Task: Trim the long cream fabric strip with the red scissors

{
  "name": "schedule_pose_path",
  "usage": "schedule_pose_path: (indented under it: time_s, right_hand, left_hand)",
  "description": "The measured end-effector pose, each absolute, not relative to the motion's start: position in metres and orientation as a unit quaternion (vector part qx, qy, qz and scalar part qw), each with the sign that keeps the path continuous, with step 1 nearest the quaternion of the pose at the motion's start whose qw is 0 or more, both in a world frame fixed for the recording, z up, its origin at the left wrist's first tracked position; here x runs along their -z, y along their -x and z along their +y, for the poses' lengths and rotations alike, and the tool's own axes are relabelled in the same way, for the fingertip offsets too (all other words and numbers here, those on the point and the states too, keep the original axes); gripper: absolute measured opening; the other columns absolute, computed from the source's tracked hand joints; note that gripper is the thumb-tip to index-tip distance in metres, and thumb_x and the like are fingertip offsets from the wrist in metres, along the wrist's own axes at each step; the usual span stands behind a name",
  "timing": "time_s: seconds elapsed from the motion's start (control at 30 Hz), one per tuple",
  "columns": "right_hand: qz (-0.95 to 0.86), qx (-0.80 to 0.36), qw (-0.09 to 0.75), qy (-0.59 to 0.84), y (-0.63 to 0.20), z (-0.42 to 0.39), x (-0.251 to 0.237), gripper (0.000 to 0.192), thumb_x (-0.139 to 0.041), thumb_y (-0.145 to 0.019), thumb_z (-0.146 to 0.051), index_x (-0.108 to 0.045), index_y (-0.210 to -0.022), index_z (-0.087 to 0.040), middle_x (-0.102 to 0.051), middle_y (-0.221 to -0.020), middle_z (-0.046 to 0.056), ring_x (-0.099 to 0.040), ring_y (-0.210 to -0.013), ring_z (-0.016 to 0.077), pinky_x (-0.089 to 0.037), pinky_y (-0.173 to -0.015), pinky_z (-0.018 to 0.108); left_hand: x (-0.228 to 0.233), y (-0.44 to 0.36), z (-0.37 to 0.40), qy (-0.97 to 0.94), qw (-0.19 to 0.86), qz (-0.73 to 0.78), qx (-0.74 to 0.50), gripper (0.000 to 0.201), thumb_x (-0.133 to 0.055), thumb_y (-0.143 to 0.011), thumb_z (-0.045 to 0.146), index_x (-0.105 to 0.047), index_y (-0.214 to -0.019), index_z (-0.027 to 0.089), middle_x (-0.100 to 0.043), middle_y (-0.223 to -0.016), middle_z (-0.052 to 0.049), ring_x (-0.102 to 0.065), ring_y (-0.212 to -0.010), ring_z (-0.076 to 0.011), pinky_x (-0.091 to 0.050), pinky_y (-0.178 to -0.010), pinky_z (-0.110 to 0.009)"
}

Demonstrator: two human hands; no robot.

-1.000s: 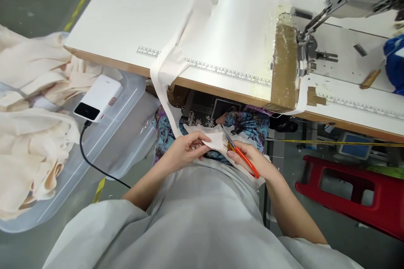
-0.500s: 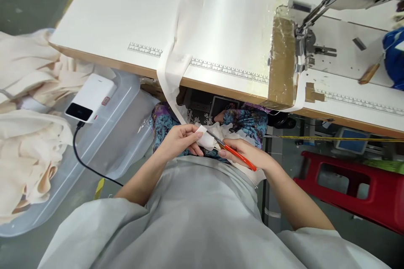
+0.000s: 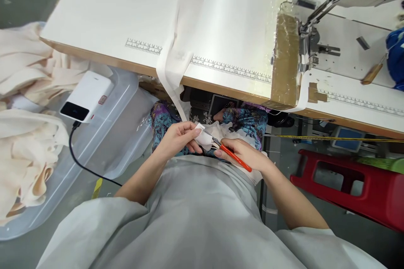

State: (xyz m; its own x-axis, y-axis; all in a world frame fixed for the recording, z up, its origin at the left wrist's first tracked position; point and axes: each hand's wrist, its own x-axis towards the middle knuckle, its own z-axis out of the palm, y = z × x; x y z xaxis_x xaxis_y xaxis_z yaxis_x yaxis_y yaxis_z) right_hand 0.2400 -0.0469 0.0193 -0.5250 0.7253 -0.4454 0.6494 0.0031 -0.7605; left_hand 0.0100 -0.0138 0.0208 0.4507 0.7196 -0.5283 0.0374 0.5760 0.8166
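Above my lap, my left hand (image 3: 183,136) pinches the end of a white fabric strip (image 3: 172,86) between thumb and fingers. That strip hangs down from the table top. My right hand (image 3: 238,151) is closed around scissors (image 3: 235,157) with red-orange handles. Their metal blades point up and left and lie at the fabric close to my left fingertips. Whether the blade tips are apart cannot be made out. Pale fabric scraps (image 3: 243,134) rest on my lap, partly hidden behind my right hand.
A white table (image 3: 120,4) with printed rulers spans the front. At right stands a sewing machine (image 3: 315,29), with a wooden-handled tool (image 3: 372,73) nearby. A clear plastic bin (image 3: 104,134) at left bears cream fabric (image 3: 25,151) and a white power bank (image 3: 86,96). A red stool (image 3: 347,185) is lower right.
The scissors have shifted slightly left, their blades now further over the fabric at my left fingertips. My right hand moved a little with them. The view has shifted slightly.
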Motion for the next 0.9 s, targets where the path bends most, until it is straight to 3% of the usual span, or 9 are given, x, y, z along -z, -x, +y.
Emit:
schedule_pose_path:
  time_s: [0.7,0.9]
  right_hand:
    - [-0.714,-0.463,0.041,0.524,-0.2363,-0.0531,-0.0207,0.056,-0.043,-0.087,-0.07,-0.032,-0.061,-0.022,-0.037,-0.054,-0.004,-0.032,-0.051,0.0108,-0.023,-0.051,0.026]
    - [-0.733,-0.421,0.012,0.535,-0.2334,-0.0527,-0.0236,0.053,-0.042,-0.09,-0.067,-0.035,-0.063,-0.022,-0.044,-0.057,-0.001,-0.032,-0.051,0.0118,-0.023,-0.052,0.027]
  left_hand:
    - [-0.0215,-0.0108,-0.0141,-0.403,0.75,0.475,-0.221,0.037,-0.07,-0.078,0.05,-0.06,-0.08,0.014,-0.068,-0.057,-0.003,-0.068,-0.052,-0.016,-0.049,-0.047,-0.019]
    - [-0.0222,-0.0113,-0.0146,-0.407,0.743,0.484,-0.22,0.039,-0.07,-0.077,0.052,-0.06,-0.081,0.014,-0.07,-0.062,-0.003,-0.068,-0.053,-0.0164,-0.05,-0.047,-0.02]
